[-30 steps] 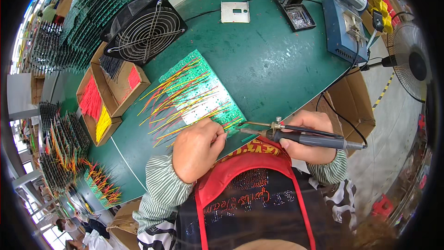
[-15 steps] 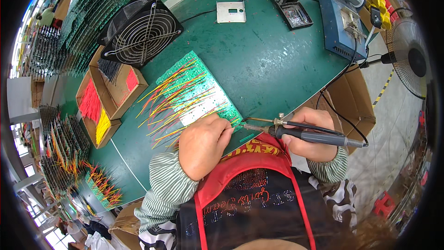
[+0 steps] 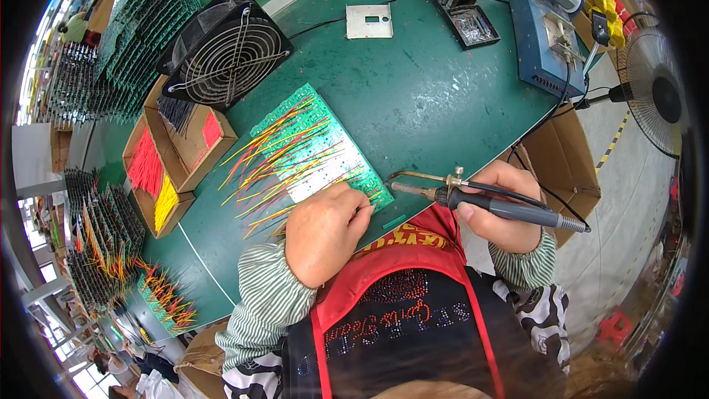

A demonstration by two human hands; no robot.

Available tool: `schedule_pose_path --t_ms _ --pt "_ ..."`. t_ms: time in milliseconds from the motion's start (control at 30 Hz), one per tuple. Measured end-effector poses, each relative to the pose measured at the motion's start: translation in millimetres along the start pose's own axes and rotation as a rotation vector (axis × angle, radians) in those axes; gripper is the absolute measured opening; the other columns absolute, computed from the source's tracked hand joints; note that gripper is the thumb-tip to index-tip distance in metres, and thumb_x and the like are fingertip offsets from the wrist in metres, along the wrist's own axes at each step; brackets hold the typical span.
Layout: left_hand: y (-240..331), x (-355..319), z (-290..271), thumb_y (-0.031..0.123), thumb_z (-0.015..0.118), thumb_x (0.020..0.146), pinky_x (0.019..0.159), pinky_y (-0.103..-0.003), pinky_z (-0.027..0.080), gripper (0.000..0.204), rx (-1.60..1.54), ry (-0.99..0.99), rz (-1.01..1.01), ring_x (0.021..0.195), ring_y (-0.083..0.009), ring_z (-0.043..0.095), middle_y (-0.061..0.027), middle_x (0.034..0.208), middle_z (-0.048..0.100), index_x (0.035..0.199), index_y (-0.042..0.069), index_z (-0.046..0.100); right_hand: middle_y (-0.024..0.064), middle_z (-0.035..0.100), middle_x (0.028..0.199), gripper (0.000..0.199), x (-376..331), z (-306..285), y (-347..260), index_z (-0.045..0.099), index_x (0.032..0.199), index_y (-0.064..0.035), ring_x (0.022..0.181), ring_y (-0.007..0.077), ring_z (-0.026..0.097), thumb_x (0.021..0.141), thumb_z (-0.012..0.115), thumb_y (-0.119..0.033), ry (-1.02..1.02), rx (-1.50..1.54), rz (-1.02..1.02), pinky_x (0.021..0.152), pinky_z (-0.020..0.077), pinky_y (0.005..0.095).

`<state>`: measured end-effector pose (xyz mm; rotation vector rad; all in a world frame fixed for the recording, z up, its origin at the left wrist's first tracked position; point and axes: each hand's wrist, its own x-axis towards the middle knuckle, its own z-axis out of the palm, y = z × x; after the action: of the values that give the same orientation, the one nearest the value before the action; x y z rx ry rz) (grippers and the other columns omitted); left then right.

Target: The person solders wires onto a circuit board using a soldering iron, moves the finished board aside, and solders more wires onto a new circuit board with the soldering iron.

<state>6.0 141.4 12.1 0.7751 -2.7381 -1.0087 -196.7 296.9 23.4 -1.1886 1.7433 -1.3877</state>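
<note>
A green circuit board point(image 3: 340, 129) lies on the table, with rows of red and yellow wires point(image 3: 288, 166) running off to its left. At its near end my left hand point(image 3: 325, 233) is closed, fingertips pinched together over the board; what they hold, if anything, is hidden. My right hand point(image 3: 506, 210) grips a grey-handled soldering iron point(image 3: 509, 210) with a thin solder-feed tube point(image 3: 425, 176) fixed above its barrel. Its tip is beside the board's right edge, near the close corner. A small green strip point(image 3: 394, 222) lies just below that corner.
A black box fan point(image 3: 233, 59) stands beyond the board, beside a cardboard tray point(image 3: 196, 155) of cut wires. At the back are a white plate point(image 3: 369, 21), a black tip holder point(image 3: 473, 26) and a blue solder feeder point(image 3: 539, 44). Stacked boards point(image 3: 140, 37) rise at left.
My right hand has lifted the soldering iron slightly, taking its tip up and off the board's near corner. My left hand stays almost where it was.
</note>
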Motion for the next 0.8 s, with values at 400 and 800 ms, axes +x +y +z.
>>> schedule_pose_path --t_ms 400,800 --pt "-105 64 -78 0.02 0.073 0.075 0.079 -0.04 0.046 0.029 0.303 0.129 0.069 0.09 -0.0335 0.057 -0.0156 0.091 0.062 0.096 0.001 0.066 0.0032 0.063 0.066 0.017 25 20 9 0.059 0.081 0.0002 0.059 0.0072 0.058 0.075 0.072 -0.009 0.109 0.134 0.057 0.054 0.0448 0.0225" --pt "-89 -29 -124 0.006 0.069 0.084 0.07 -0.019 0.045 0.024 -0.744 0.076 -0.11 0.081 -0.0035 0.051 0.0021 0.091 0.055 0.1 0.005 0.05 0.0063 0.058 0.064 0.017 27 14 7 0.051 0.088 -0.0012 0.053 0.0103 0.054 0.082 0.064 -0.011 0.154 0.081 0.107 0.05 0.0431 0.0215"
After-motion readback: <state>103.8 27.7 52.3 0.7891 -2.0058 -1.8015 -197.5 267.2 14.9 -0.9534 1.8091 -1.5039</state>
